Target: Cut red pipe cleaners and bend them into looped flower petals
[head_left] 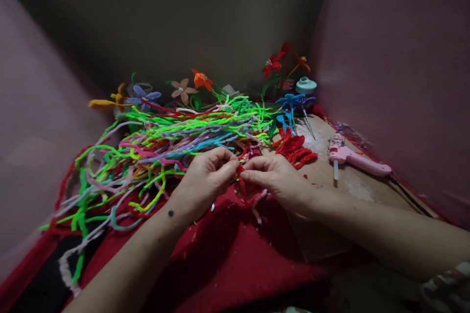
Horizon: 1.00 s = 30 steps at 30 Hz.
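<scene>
Both hands meet over the front of the red cloth. My left hand (211,171) is closed in a pinch on a red pipe cleaner (241,181). From the other side, my right hand (273,176) pinches the same red piece between thumb and fingers. Its lower part hangs as a bent loop below the fingertips, with a pale pink end (259,200) beside it. Just behind my right hand lie several red pipe-cleaner petals (295,149). A large pile of coloured pipe cleaners (198,127), mostly green, spreads behind and left of my left hand.
A pink glue gun (358,160) lies on a brown board (385,190) at right, its cord running toward the front. Finished flowers, including a purple one (143,97) and an orange one (201,79), stand along the back. A pale blue lidded container (306,85) stands near the wall.
</scene>
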Available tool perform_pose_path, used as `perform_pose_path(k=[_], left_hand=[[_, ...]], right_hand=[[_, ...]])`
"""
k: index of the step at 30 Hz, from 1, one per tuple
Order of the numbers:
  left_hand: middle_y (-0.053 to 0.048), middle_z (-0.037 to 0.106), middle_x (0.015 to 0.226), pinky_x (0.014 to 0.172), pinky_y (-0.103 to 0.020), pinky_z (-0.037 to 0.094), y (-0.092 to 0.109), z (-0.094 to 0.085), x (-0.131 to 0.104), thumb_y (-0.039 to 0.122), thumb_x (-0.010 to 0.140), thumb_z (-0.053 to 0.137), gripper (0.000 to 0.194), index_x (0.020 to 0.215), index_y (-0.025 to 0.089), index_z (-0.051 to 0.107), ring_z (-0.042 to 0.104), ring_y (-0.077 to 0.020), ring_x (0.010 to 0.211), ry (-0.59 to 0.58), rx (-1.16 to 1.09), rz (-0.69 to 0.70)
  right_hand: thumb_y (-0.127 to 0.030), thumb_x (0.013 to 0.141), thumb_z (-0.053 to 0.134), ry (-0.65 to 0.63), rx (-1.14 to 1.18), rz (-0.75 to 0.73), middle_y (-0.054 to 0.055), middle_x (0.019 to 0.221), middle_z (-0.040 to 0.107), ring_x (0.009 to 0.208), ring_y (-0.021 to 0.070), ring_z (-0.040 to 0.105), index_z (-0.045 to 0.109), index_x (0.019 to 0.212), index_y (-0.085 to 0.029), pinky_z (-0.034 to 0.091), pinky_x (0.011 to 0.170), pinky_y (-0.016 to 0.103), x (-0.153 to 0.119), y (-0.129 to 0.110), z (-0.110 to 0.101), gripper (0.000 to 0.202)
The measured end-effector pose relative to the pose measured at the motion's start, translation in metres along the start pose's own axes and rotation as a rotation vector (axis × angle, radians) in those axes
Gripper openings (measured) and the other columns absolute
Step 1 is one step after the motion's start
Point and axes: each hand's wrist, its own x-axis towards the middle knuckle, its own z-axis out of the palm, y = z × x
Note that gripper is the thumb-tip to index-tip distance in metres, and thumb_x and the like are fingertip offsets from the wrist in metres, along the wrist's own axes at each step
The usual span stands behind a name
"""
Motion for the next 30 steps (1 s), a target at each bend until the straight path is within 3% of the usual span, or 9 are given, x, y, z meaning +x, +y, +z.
perform_pose_path(k=[5,8,10,15,17,19,23,27,30], left_hand=[[0.005,0.048,0.057,0.045,-0.018,0.03,-0.013,-0.003,0.005,0.029,0.083,0.051,0.015,0.075,0.017,0.053,0.038,-0.0057,0.048,0.061,0.179,0.187],[0.002,0.051,0.064,0.049,-0.019,0.033,-0.016,-0.004,0.007,0.029,0.082,0.052,0.015,0.075,0.016,0.054,0.042,-0.0075,0.055,0.097,0.239,0.246],[0.003,0.051,0.062,0.048,-0.019,0.032,-0.017,-0.005,0.008,0.031,0.081,0.054,0.015,0.076,0.016,0.054,0.041,-0.0073,0.053,0.075,0.124,0.186],[0.003,0.051,0.059,0.047,-0.02,0.031,-0.024,-0.001,0.011,0.035,0.078,0.061,0.019,0.081,0.016,0.06,0.039,-0.0061,0.049,-0.119,-0.291,-0.024],[0.003,0.047,0.052,0.045,-0.019,0.028,-0.026,0.003,0.011,0.036,0.076,0.063,0.023,0.068,0.014,0.061,0.036,-0.0053,0.047,-0.063,-0.274,-0.028],[0.004,0.045,0.049,0.043,-0.018,0.026,-0.026,0.009,0.01,0.035,0.075,0.064,0.026,0.061,0.013,0.062,0.035,-0.0049,0.046,0.073,-0.183,0.018],[0.004,0.051,0.053,0.044,-0.017,0.031,-0.024,0.019,0.007,0.03,0.074,0.065,0.018,0.064,0.016,0.067,0.04,-0.0049,0.048,0.274,-0.072,0.121],[0.003,0.055,0.057,0.048,-0.018,0.039,-0.023,0.022,0.008,0.033,0.071,0.068,0.017,0.068,0.016,0.067,0.044,-0.0056,0.048,0.293,-0.263,0.064],[0.005,0.049,0.05,0.042,-0.018,0.036,-0.021,0.021,0.009,0.034,0.07,0.069,0.019,0.067,0.015,0.065,0.038,-0.0042,0.042,0.302,-0.353,0.032]], right_hand=[[-0.03,0.072,0.065,-0.161,0.275,0.197,0.005,0.066,0.065,0.055,0.0135,0.061,0.062,0.074,-0.011,0.048,0.051,0.025,0.005,0.009,-0.001,0.02],[-0.027,0.069,0.069,-0.137,0.284,0.228,0.004,0.065,0.065,0.052,0.0116,0.061,0.06,0.071,-0.011,0.049,0.05,0.023,0.006,0.01,-0.002,0.018],[-0.024,0.07,0.068,-0.096,0.264,0.237,0.003,0.061,0.063,0.047,0.0097,0.059,0.059,0.068,-0.011,0.049,0.047,0.021,0.005,0.008,-0.001,0.016],[-0.02,0.078,0.057,-0.105,0.237,0.228,0.002,0.055,0.061,0.042,0.0091,0.056,0.057,0.067,-0.011,0.049,0.042,0.021,0.003,0.004,0.0,0.015],[-0.022,0.08,0.054,-0.111,0.214,0.233,0.002,0.053,0.06,0.04,0.0092,0.055,0.055,0.064,-0.011,0.047,0.039,0.021,0.003,0.004,0.0,0.02],[-0.025,0.083,0.05,-0.125,0.177,0.253,0.001,0.048,0.057,0.036,0.0091,0.052,0.053,0.061,-0.012,0.045,0.035,0.02,0.003,0.005,0.001,0.026],[-0.028,0.087,0.044,-0.079,0.172,0.257,-0.005,0.043,0.05,0.029,0.0095,0.046,0.05,0.068,-0.016,0.042,0.029,0.022,0.002,0.008,0.007,0.023],[-0.031,0.087,0.043,-0.049,0.105,0.153,-0.006,0.045,0.048,0.029,0.0079,0.043,0.047,0.068,-0.017,0.04,0.027,0.02,-0.001,0.011,0.01,0.024],[-0.031,0.086,0.044,-0.057,0.071,0.076,-0.007,0.047,0.047,0.029,0.0071,0.042,0.048,0.07,-0.017,0.039,0.028,0.019,-0.004,0.012,0.011,0.022]])
